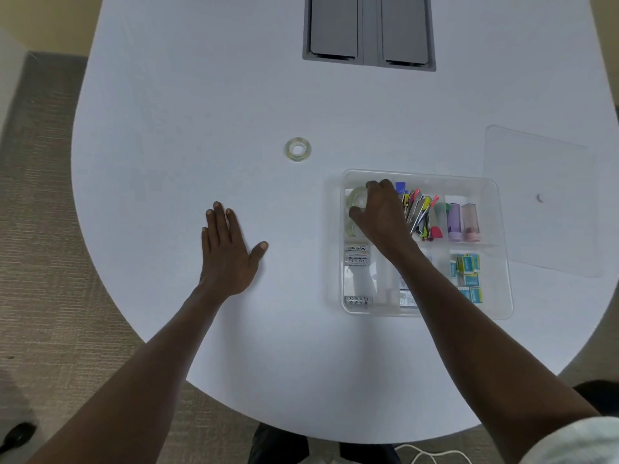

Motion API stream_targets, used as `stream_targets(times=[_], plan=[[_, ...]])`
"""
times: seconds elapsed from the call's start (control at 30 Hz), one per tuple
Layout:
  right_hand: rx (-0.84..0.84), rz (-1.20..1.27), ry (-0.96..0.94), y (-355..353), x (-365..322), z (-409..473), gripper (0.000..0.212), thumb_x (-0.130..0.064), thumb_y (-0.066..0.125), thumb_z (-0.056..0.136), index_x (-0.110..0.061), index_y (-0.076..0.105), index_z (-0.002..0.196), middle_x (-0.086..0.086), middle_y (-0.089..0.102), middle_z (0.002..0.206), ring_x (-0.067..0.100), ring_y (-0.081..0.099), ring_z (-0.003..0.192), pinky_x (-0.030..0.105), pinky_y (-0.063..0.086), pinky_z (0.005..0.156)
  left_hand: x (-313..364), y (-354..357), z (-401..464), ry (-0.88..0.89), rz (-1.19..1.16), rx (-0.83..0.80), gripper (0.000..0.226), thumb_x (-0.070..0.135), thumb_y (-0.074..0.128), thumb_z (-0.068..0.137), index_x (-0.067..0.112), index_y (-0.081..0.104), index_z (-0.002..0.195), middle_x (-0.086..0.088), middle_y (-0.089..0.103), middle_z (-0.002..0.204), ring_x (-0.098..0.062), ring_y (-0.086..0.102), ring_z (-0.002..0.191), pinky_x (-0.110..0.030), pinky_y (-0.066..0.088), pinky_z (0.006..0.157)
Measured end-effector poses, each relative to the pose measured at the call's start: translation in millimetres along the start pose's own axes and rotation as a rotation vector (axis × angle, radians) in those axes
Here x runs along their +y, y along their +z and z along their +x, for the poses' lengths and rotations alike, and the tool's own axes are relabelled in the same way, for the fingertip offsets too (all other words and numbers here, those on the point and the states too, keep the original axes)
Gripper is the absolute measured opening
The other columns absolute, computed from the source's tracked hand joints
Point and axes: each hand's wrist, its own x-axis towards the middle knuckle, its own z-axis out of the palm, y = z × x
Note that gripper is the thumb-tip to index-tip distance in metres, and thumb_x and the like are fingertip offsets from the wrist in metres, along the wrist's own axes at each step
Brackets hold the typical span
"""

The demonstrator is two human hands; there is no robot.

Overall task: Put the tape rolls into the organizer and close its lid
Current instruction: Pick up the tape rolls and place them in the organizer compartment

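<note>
Partway: right hand [378, 212] curled on a tape roll [356, 197] inside the organizer [502, 296], left hand [227, 252] flat, empty; one roll [297, 149] left on the surface [201, 128], lid [542, 202] off.

The person's bare left hand [231, 252] lies flat, palm down, fingers together and pointing away, thumb spread out to the side, forearm stretched straight. Their bare right hand [380, 212] reaches forward with the fingers curled downward, knuckles up, wrist slightly bent, forearm angled inward.

A grey cable hatch [368, 30] sits in the white table [201, 112], over carpet [40, 195].
</note>
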Motion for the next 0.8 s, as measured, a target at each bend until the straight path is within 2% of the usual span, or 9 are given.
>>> stream_targets(times=[0.2, 0.4, 0.63, 0.8], plan=[[0.015, -0.009, -0.004, 3.9, -3.4, -2.0, 0.049, -0.022, 0.071, 0.078, 0.004, 0.051, 0.114, 0.022, 0.058, 0.106, 0.038, 0.055, 0.097, 0.043, 0.047, 0.086, -1.0, 1.4, 0.0, 0.007, -0.001, 0.01, 0.092, 0.061, 0.031, 0.093, 0.002, -0.01, 0.15, -0.018, -0.02, 0.159, -0.031, -0.02, 0.148, -0.048, -0.002, 0.119], [0.083, -0.029, -0.01, 8.0, -8.3, -3.2, 0.047, -0.016, 0.07, 0.072, 0.004, 0.049, 0.109, 0.021, 0.06, 0.094, 0.037, 0.058, 0.082, 0.044, 0.051, 0.073, -0.1, 1.0, -0.1, 0.004, 0.014, 0.015, 0.091, 0.061, 0.03, 0.094, 0.002, -0.01, 0.15, -0.018, -0.02, 0.159, -0.031, -0.019, 0.148, -0.047, -0.002, 0.119], [0.09, -0.099, -0.029, 14.1, -5.9, -1.9, 0.036, -0.015, 0.067, 0.072, 0.005, 0.052, 0.097, 0.022, 0.058, 0.087, 0.038, 0.055, 0.076, 0.041, 0.045, 0.068, 1.4, 1.1, -0.5, 0.008, 0.013, 0.028, 0.091, 0.06, 0.032, 0.094, 0.001, -0.008, 0.151, -0.019, -0.018, 0.16, -0.032, -0.017, 0.148, -0.047, -0.001, 0.12], [0.091, -0.065, -0.025, 12.8, -4.4, 0.3, 0.04, -0.018, 0.071, 0.072, 0.005, 0.051, 0.097, 0.022, 0.058, 0.087, 0.037, 0.054, 0.077, 0.04, 0.043, 0.069, 0.7, 1.0, -0.3, 0.009, 0.004, 0.026, 0.091, 0.06, 0.032, 0.094, 0.002, -0.009, 0.151, -0.018, -0.019, 0.159, -0.031, -0.018, 0.148, -0.047, -0.001, 0.12]])
